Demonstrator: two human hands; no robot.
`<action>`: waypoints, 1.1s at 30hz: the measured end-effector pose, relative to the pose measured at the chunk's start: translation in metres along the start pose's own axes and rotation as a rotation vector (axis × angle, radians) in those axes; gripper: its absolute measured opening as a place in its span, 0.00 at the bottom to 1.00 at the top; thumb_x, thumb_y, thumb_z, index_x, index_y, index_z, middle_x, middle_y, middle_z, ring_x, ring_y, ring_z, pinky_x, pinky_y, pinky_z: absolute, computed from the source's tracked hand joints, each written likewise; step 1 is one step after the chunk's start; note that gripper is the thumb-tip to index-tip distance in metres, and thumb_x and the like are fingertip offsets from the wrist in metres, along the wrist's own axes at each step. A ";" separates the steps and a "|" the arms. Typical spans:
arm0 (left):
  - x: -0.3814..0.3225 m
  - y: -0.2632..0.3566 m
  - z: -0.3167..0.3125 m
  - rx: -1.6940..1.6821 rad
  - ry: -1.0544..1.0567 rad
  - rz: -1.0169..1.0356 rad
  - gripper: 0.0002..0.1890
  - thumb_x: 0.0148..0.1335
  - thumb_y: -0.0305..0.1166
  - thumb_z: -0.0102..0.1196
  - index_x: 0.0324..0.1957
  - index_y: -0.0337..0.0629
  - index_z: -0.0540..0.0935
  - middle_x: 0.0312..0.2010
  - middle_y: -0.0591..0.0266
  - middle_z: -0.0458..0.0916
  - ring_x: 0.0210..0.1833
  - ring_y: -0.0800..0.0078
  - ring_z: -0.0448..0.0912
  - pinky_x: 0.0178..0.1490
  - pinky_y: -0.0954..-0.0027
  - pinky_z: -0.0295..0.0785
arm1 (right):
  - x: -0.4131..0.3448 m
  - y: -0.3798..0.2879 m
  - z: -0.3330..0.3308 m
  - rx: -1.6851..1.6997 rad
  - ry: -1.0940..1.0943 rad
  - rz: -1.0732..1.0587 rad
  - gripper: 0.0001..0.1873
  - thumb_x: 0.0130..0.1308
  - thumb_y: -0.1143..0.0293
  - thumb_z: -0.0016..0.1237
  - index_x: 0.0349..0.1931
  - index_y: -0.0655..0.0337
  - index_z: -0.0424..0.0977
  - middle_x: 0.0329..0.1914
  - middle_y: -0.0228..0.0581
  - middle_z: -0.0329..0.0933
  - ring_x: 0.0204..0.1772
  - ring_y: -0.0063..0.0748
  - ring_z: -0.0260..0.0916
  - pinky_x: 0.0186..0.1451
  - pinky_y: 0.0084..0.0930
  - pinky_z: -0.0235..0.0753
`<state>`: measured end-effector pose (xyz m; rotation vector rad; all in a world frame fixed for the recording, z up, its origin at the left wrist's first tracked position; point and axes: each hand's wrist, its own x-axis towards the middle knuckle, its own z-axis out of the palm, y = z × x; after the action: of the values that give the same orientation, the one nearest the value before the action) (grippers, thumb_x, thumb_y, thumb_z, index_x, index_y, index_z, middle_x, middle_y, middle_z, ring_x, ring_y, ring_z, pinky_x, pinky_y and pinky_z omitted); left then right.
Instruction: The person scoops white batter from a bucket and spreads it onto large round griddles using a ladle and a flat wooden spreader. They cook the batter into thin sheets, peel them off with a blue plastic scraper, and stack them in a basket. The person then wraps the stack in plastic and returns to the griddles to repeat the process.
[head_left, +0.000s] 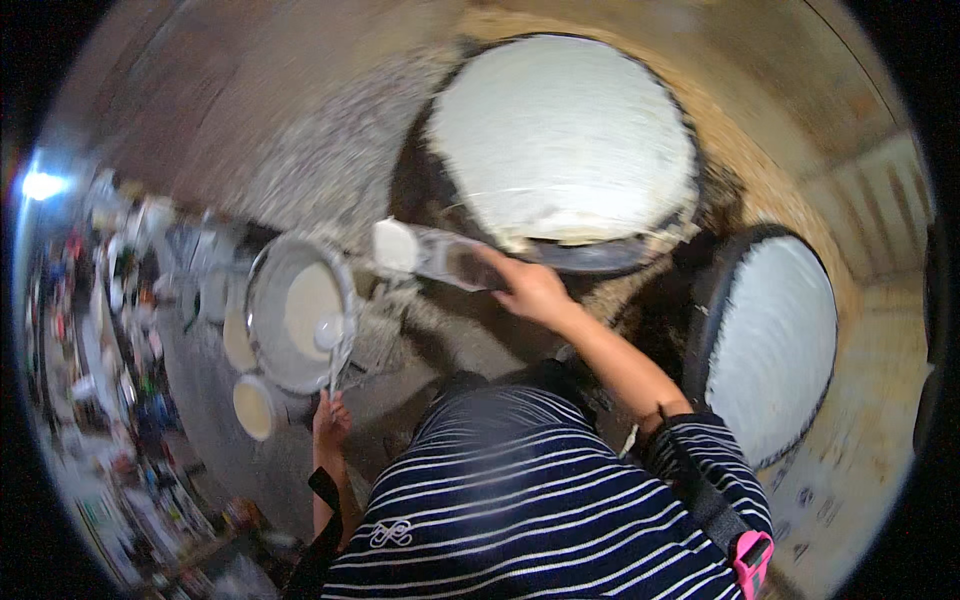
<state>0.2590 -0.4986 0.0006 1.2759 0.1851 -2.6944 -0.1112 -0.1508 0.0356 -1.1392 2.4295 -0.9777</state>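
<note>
My left hand (332, 417) grips the handle of a ladle (329, 337), whose bowl is over the pale batter in a large metal basin (259, 300). My right hand (534, 291) holds a flat-bladed scraper (450, 259) with white batter on its far end, extended left between the basin and a large round griddle (592, 259). A wide white layer of batter (562, 135) covers most of that griddle, with a ragged edge. At the right, a second round griddle (697, 360) carries another white layer (772, 349). Motion blur softens the scraper's details.
Beside the basin stands a smaller container of pale liquid (253, 409). Rough, ashy masonry (330, 150) lies left of the large griddle, and a wall rises behind. Many blurred items (127, 360) crowd the far left, near a bright lamp (42, 185).
</note>
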 end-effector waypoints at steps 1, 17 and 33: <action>-0.006 0.005 -0.005 0.597 0.162 0.269 0.20 0.65 0.46 0.45 0.46 0.38 0.69 0.16 0.75 0.57 0.17 0.84 0.54 0.20 0.80 0.53 | 0.033 -0.029 0.045 0.046 0.022 -0.173 0.42 0.51 0.69 0.50 0.65 0.39 0.45 0.34 0.52 0.75 0.31 0.51 0.74 0.32 0.44 0.74; -0.019 0.074 -0.032 0.486 0.134 -0.013 0.16 0.64 0.47 0.44 0.33 0.44 0.72 0.16 0.73 0.63 0.18 0.79 0.61 0.22 0.77 0.57 | -0.005 -0.054 0.134 -0.405 -0.203 0.530 0.24 0.54 0.59 0.53 0.48 0.58 0.61 0.37 0.50 0.75 0.40 0.51 0.74 0.39 0.42 0.73; 0.081 0.048 0.038 0.462 0.389 -0.130 0.18 0.63 0.44 0.44 0.21 0.45 0.65 0.13 0.72 0.62 0.14 0.81 0.64 0.19 0.78 0.59 | -0.499 0.048 -0.014 0.848 0.760 1.456 0.22 0.63 0.55 0.40 0.15 0.60 0.67 0.08 0.36 0.65 0.10 0.31 0.59 0.17 0.29 0.58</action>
<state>0.1890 -0.5596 -0.0410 1.9760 -0.3464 -2.6543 0.1776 0.2572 -0.0012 1.2943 1.9296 -1.5728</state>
